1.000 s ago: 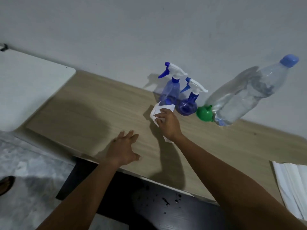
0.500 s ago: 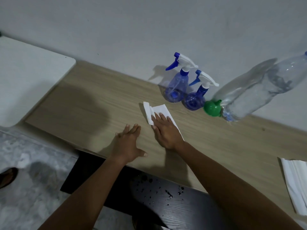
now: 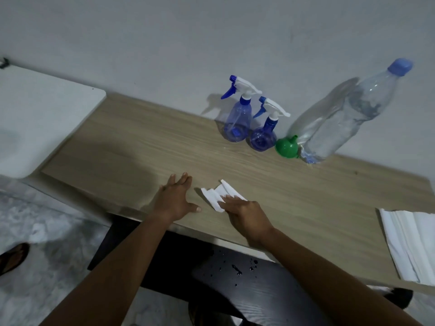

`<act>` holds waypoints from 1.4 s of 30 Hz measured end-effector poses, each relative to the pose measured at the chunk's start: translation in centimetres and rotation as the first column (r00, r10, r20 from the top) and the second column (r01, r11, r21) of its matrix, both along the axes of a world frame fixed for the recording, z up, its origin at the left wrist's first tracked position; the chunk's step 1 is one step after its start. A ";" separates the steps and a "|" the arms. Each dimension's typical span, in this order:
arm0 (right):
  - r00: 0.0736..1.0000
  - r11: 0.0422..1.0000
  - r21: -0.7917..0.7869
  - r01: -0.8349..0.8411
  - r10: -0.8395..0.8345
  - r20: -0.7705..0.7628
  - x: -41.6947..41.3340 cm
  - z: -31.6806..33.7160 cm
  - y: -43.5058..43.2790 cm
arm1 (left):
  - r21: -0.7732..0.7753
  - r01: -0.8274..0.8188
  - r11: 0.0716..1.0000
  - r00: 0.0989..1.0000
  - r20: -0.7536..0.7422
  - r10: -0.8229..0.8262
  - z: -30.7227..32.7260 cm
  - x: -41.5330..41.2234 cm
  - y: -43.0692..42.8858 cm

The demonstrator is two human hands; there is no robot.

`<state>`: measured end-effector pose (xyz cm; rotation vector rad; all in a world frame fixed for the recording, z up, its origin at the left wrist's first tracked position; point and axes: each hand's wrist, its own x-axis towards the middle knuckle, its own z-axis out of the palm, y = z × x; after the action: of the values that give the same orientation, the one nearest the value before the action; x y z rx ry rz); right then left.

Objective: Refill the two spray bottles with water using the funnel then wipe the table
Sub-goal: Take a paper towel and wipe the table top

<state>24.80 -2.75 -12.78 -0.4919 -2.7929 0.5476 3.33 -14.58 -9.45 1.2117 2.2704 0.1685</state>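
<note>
The tissue (image 3: 215,196) has slid back from the foot of the sprayers to the table's (image 3: 117,147) near edge, and the right hand (image 3: 247,217) has come back with it. That hand presses the tissue flat, fingers straight and together on its near end, not curled round it; the far end lies rumpled and uncovered. Just left of it the left hand (image 3: 173,201) rests palm down on the wood, fingers straight, thumb spread, holding nothing. At the wall stand the tall sprayer (image 3: 236,123) and short sprayer (image 3: 263,135) side by side, then the green funnel (image 3: 286,148), mouth down, against the water bottle (image 3: 341,123). A tissue stack (image 3: 412,243) lies at the table's right end. Below the edge, droplets (image 3: 236,270) dot a dark bench (image 3: 270,292).
</note>
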 end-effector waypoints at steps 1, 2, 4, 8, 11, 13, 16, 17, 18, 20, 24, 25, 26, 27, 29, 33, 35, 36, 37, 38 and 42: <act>1.000 1.000 -0.012 0.024 -0.024 -0.008 0.9 0.3 -0.1 | -0.002 0.007 1.000 1.000 -0.015 -0.007 0.1 0.3 -0.2; 0.998 0.996 -0.066 0.066 -0.067 -0.013 1.8 1.0 0.0 | 0.001 0.018 1.000 0.999 -0.031 -0.018 0.1 0.7 -0.3; 0.978 0.939 -0.284 0.193 -0.209 -0.026 3.4 2.6 1.1 | 0.028 0.044 0.999 0.998 -0.035 -0.043 0.1 2.1 -0.3; 0.831 0.758 -0.476 0.445 -0.549 -0.096 6.3 5.0 6.1 | 0.070 0.163 0.984 0.987 -0.004 -0.163 0.7 6.7 1.2; 0.756 0.723 -0.369 0.584 -0.650 -0.078 8.1 5.6 9.1 | 0.030 0.243 0.969 0.970 -0.024 -0.243 1.0 10.2 2.1; 0.764 0.726 -0.335 0.600 -0.644 -0.029 8.9 5.3 9.5 | 0.019 0.234 0.972 0.972 -0.028 -0.233 0.7 11.1 2.2; 0.820 0.779 -0.295 0.554 -0.571 0.030 9.1 3.7 7.6 | 0.042 0.189 0.981 0.982 0.012 -0.189 0.2 11.1 2.0; 0.844 0.807 -0.274 0.523 -0.536 0.033 9.0 3.1 6.5 | 0.051 0.181 0.982 0.983 0.022 -0.182 0.1 11.1 2.0; 0.870 0.837 -0.253 0.485 -0.491 0.042 8.9 2.4 5.3 | 0.058 0.174 0.983 0.984 0.029 -0.176 0.1 11.1 2.0; 0.925 0.904 -0.198 0.378 -0.378 0.041 8.7 1.0 3.5 | 0.073 0.161 0.984 0.985 0.043 -0.164 0.0 11.1 2.2; 0.979 0.968 -0.145 0.206 -0.203 0.035 9.6 -0.4 1.3 | 0.083 0.157 0.984 0.983 0.081 -0.164 -0.4 11.2 2.0; 0.984 0.972 -0.151 0.178 -0.174 0.040 10.0 -0.5 1.1 | 0.079 0.162 0.984 0.983 0.069 -0.168 -0.5 11.2 2.0; 0.988 0.975 -0.161 0.152 -0.146 0.046 10.5 -0.6 0.9 | 0.073 0.169 0.983 0.984 0.053 -0.173 -0.5 11.2 1.9; 0.992 0.977 -0.176 0.125 -0.117 0.053 11.0 -0.7 0.8 | 0.069 0.173 0.982 0.984 0.038 -0.176 -0.5 11.2 1.9; 0.996 0.977 -0.200 0.073 -0.060 0.069 12.0 -0.8 0.2 | 0.064 0.185 0.981 0.982 0.025 -0.187 -0.6 11.1 1.8; 0.998 0.980 -0.199 -0.005 0.016 0.054 14.1 -1.4 -0.9 | 0.043 0.215 0.976 0.977 -0.002 -0.215 -0.5 11.2 1.6; 0.999 0.984 -0.171 -0.049 0.052 0.014 15.0 -1.6 -1.1 | 0.044 0.202 0.978 0.979 -0.001 -0.202 -0.3 11.4 1.5; 0.997 0.986 -0.152 -0.072 0.072 -0.003 15.5 -1.7 -1.1 | 0.047 0.191 0.980 0.982 0.005 -0.191 -0.2 11.6 1.5; 0.996 0.987 -0.133 -0.092 0.091 -0.018 15.9 -1.8 -1.1 | 0.046 0.185 0.982 0.983 0.003 -0.185 -0.2 11.8 1.4; 0.994 0.988 -0.108 -0.112 0.109 -0.031 16.3 -1.9 -0.9 | 0.040 0.182 0.983 0.983 -0.007 -0.181 -0.1 11.9 1.4; 0.992 0.992 -0.087 -0.089 0.080 -0.097 17.5 -1.8 -0.3 | 0.025 0.154 0.988 0.988 -0.017 -0.154 0.2 12.4 1.3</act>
<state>42.33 -3.03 -14.55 -0.3571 -2.7189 0.6999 15.77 -13.26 -9.30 1.3998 2.1822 0.1313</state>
